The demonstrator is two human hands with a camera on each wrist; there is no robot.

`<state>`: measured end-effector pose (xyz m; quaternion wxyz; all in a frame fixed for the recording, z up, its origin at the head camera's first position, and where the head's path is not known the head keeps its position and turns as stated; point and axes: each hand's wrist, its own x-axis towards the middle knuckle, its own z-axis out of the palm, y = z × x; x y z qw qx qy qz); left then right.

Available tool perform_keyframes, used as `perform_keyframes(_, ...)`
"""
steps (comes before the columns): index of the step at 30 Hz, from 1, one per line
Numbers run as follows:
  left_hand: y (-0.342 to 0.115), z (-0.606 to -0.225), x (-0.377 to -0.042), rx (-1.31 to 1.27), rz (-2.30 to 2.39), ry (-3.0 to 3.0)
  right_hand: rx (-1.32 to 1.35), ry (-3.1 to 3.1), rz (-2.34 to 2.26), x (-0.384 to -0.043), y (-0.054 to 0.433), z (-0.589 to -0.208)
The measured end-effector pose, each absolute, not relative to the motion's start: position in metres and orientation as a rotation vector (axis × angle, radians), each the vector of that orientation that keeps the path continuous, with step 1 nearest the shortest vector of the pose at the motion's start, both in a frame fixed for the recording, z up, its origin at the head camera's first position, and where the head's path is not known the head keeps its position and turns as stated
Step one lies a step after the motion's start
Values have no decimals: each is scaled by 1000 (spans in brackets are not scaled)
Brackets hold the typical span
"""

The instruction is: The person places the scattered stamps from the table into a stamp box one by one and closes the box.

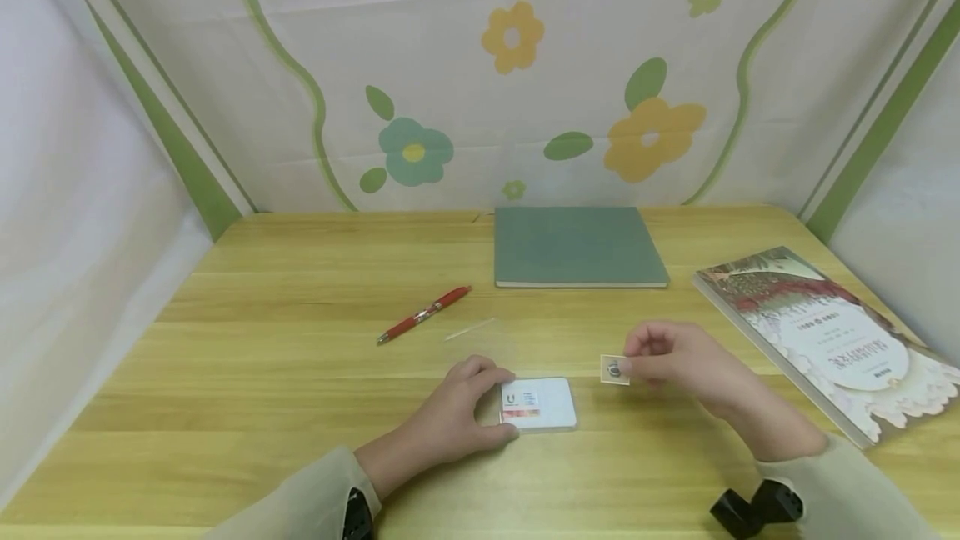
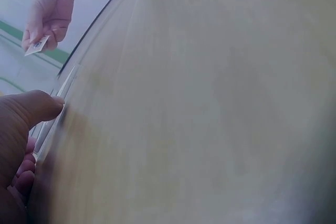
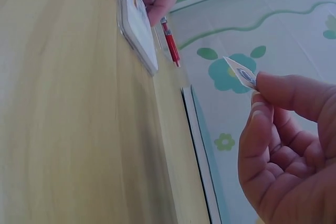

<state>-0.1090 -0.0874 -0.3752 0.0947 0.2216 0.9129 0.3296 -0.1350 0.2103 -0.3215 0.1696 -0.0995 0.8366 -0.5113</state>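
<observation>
A flat white case (image 1: 551,403) with clear edges and a small printed label lies on the table. My left hand (image 1: 463,412) holds it at its left end, thumb on the near corner and fingers on the far corner. In the left wrist view, the thumb (image 2: 44,106) touches the case's edge. To the right of the case, my right hand (image 1: 686,363) pinches a small square sticker-like piece (image 1: 609,370) with a dark round print between thumb and forefinger. The right wrist view shows this piece (image 3: 239,72) tilted, held above the table.
A red pen (image 1: 423,316) lies behind the left hand, near a thin clear strip (image 1: 471,328). At the back of the wooden table (image 1: 300,273) is a green notebook (image 1: 577,244). A patterned book (image 1: 825,332) lies at the right. A flowered cloth (image 1: 450,40) hangs behind.
</observation>
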Motion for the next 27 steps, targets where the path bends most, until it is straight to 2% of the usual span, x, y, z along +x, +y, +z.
perform_keyframes(27, -88, -377, -110, 669, 981, 2712, -356, 2268, -1495, -138, 178, -327)
